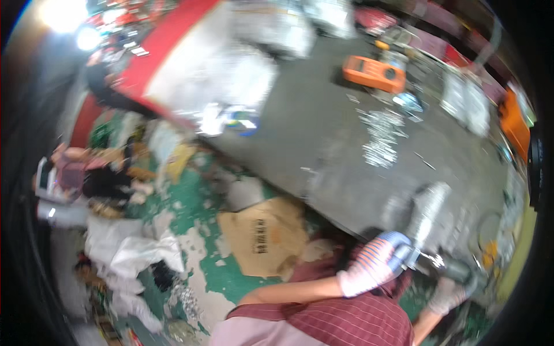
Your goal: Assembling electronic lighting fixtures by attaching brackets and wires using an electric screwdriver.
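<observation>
My left hand (372, 265), in a white glove with blue and orange stripes, is closed at the near table edge around a small silvery piece (411, 258), mostly hidden by the fingers. Just right of it, my right hand (447, 297) wears a pale glove and wraps round a dark tool (457, 269). The tool's shiny front end points left toward the silvery piece; blur hides whether they touch. Above both hands, a clear plastic bag (430, 207) lies on the dark tabletop (323, 144). Farther back is a loose pile of silvery screws (382, 137).
An orange multimeter (374, 74) lies behind the screws; another orange object (513, 124) stands at the right. Clear bags (271, 26) cover the far left. On the green floor are a cardboard piece (262, 236) and white sacks (138, 254). A dark sleeve (107, 86) shows upper left.
</observation>
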`<action>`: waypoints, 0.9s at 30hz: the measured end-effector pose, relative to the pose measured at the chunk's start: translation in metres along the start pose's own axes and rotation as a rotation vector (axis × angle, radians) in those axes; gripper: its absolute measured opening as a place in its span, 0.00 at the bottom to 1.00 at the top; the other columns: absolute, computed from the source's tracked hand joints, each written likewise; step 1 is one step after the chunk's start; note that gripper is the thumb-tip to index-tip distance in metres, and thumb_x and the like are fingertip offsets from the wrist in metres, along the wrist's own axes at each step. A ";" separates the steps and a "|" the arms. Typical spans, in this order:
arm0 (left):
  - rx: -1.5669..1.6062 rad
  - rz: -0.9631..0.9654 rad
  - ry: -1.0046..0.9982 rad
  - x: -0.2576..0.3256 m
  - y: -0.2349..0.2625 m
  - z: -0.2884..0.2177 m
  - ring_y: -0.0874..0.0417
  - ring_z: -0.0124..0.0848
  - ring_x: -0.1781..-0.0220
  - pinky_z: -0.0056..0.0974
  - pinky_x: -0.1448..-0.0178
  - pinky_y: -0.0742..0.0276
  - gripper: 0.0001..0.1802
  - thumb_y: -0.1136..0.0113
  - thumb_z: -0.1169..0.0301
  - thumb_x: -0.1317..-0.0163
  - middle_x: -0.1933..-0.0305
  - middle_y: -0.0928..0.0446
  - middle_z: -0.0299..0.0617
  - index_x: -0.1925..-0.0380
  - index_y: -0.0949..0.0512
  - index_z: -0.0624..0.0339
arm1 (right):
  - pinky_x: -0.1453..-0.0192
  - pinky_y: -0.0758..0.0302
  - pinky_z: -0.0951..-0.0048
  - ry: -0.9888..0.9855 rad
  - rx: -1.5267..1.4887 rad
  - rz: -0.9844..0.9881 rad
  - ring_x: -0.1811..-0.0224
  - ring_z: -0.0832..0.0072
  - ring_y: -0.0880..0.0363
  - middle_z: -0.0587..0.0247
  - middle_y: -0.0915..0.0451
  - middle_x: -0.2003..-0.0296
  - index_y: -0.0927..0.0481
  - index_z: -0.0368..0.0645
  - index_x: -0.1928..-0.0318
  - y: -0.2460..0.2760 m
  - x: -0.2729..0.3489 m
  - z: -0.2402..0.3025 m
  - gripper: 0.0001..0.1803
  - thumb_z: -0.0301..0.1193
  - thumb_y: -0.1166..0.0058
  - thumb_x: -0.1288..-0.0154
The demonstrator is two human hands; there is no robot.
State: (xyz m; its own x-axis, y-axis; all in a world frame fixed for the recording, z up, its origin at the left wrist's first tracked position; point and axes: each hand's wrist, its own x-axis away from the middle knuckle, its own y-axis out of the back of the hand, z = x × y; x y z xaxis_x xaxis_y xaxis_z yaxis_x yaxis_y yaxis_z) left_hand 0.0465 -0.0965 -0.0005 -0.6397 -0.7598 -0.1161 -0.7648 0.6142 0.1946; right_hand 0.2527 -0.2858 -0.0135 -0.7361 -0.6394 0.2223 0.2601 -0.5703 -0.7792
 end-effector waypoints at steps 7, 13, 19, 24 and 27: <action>-0.032 -0.059 0.103 0.005 0.015 -0.004 0.24 0.23 0.64 0.31 0.58 0.25 0.07 0.45 0.72 0.30 0.63 0.24 0.39 0.58 0.26 0.65 | 0.39 0.32 0.50 0.027 -0.339 -0.083 0.58 0.66 0.26 0.63 0.25 0.67 0.22 0.43 0.61 -0.059 -0.019 -0.042 0.16 0.37 0.41 0.50; -0.173 -0.017 0.100 0.005 0.010 0.012 0.26 0.22 0.64 0.30 0.59 0.27 0.04 0.47 0.75 0.30 0.65 0.24 0.37 0.60 0.25 0.64 | 0.30 0.35 0.51 0.126 -0.352 -0.126 0.58 0.70 0.24 0.71 0.25 0.66 0.23 0.49 0.50 -0.068 -0.007 -0.041 0.24 0.28 0.37 0.51; -0.092 -0.030 0.169 0.002 -0.003 0.001 0.25 0.24 0.64 0.31 0.58 0.26 0.04 0.45 0.76 0.31 0.64 0.23 0.40 0.59 0.25 0.65 | 0.36 0.36 0.50 0.158 -0.316 0.071 0.58 0.71 0.27 0.73 0.27 0.66 0.27 0.53 0.44 -0.065 -0.014 -0.033 0.29 0.26 0.38 0.49; 0.132 -0.041 0.281 -0.005 -0.005 0.000 0.24 0.22 0.65 0.29 0.59 0.25 0.05 0.44 0.74 0.31 0.64 0.22 0.39 0.59 0.25 0.65 | 0.37 0.38 0.47 0.197 -0.168 0.205 0.56 0.71 0.29 0.73 0.29 0.66 0.32 0.54 0.38 -0.087 -0.021 -0.015 0.35 0.26 0.38 0.49; 0.239 -0.028 0.324 -0.013 -0.002 -0.008 0.23 0.21 0.65 0.28 0.59 0.25 0.06 0.43 0.73 0.31 0.64 0.22 0.38 0.58 0.25 0.64 | 0.36 0.38 0.47 0.229 -0.151 0.225 0.55 0.70 0.28 0.72 0.27 0.65 0.33 0.54 0.38 -0.087 -0.021 -0.012 0.34 0.27 0.37 0.48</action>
State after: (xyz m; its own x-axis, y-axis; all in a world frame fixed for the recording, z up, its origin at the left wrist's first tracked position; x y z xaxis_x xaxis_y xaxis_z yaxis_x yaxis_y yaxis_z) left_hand 0.0571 -0.0895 0.0087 -0.5900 -0.7815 0.2027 -0.8025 0.5953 -0.0407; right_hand 0.2382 -0.2162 0.0419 -0.7961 -0.5985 -0.0890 0.3492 -0.3343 -0.8754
